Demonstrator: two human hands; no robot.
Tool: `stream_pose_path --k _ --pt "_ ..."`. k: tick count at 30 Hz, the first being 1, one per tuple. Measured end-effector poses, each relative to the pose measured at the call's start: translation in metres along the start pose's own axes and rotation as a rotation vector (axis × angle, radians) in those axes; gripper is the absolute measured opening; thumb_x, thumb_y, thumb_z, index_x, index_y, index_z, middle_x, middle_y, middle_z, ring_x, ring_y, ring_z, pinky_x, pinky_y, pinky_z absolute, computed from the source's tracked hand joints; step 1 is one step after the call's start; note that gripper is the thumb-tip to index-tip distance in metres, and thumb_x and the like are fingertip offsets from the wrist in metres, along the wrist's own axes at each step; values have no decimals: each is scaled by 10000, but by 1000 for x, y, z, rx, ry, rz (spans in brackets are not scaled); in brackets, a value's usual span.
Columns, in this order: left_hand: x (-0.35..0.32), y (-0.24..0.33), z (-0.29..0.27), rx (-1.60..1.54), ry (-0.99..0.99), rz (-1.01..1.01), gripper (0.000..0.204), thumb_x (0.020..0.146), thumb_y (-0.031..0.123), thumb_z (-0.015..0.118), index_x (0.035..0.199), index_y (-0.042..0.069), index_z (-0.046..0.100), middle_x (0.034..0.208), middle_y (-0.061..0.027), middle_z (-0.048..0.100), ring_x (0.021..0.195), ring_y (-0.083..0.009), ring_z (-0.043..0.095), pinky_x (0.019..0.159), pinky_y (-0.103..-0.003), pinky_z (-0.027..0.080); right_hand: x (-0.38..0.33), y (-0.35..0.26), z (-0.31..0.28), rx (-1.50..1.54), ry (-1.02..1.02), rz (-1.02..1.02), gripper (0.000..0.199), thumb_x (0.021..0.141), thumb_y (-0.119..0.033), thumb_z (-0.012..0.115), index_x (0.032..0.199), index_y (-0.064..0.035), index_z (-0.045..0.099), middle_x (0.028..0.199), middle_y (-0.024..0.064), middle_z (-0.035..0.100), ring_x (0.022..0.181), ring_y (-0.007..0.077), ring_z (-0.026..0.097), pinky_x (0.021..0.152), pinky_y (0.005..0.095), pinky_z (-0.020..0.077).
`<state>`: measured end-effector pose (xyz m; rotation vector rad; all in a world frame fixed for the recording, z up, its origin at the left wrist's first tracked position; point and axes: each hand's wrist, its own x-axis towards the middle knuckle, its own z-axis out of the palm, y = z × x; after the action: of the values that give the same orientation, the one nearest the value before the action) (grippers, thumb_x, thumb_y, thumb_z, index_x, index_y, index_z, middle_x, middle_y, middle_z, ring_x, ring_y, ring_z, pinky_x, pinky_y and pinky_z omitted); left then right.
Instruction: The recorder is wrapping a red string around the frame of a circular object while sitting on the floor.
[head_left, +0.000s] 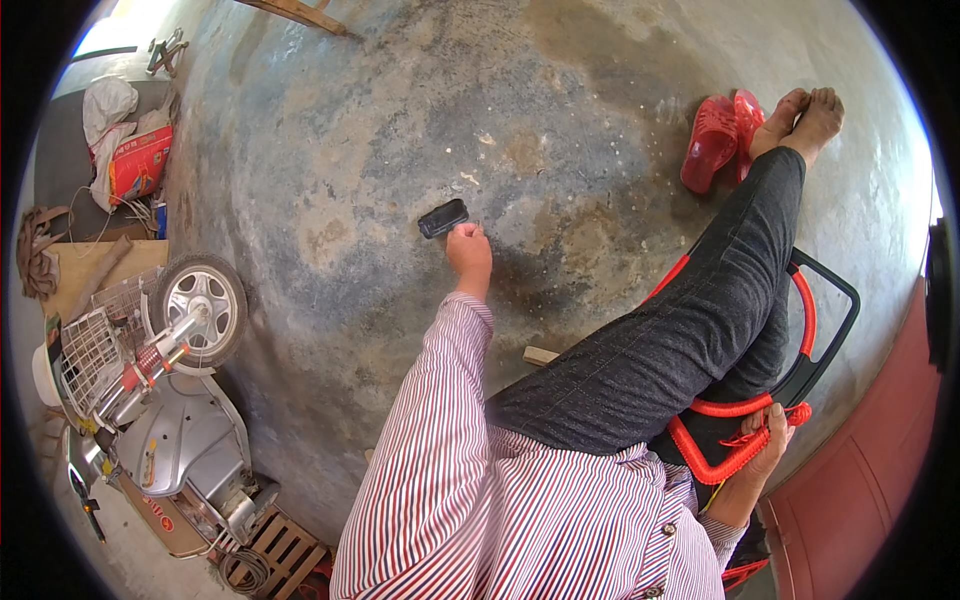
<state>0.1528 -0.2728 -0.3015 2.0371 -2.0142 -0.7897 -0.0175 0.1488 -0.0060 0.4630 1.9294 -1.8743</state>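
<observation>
Stretched out over the floor, my left hand (468, 252) grips the end of a small black, phone-shaped thing (443, 218). At the lower right my right hand (765, 452) is closed around red cord (797, 413), with loose loops of it by the fingers. Beside that hand is a black tube frame (848, 300) with red cord wrapped along parts of it. My leg in dark trousers (650, 350) lies across the frame and hides much of it.
Red slippers (712, 140) stand by my bare feet. A small wood block (540, 356) lies near my thigh. At the left are a motor scooter (180, 430), a slatted wooden crate (285, 550) and a red bag (138, 165). A dark red door (860, 470) is at the right.
</observation>
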Motion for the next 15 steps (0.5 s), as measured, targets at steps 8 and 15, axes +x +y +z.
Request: stream_pose_path --k 8,15 --pt "1 1 4 -13 -15 -28 133 775 163 707 843 60 656 884 -103 627 816 -273 616 728 -384 478 -1 0 2 21 4 -7 247 845 -218 633 710 -65 495 582 13 486 485 78 417 465 223 313" --pt "5 -6 5 -53 -7 -57 133 775 155 701 850 54 657 889 -111 629 820 -280 618 736 -390 477 -2 -2 7 7 -5 -9 251 847 -218 631 705 -68 489 580 13 483 486 80 416 469 227 314"
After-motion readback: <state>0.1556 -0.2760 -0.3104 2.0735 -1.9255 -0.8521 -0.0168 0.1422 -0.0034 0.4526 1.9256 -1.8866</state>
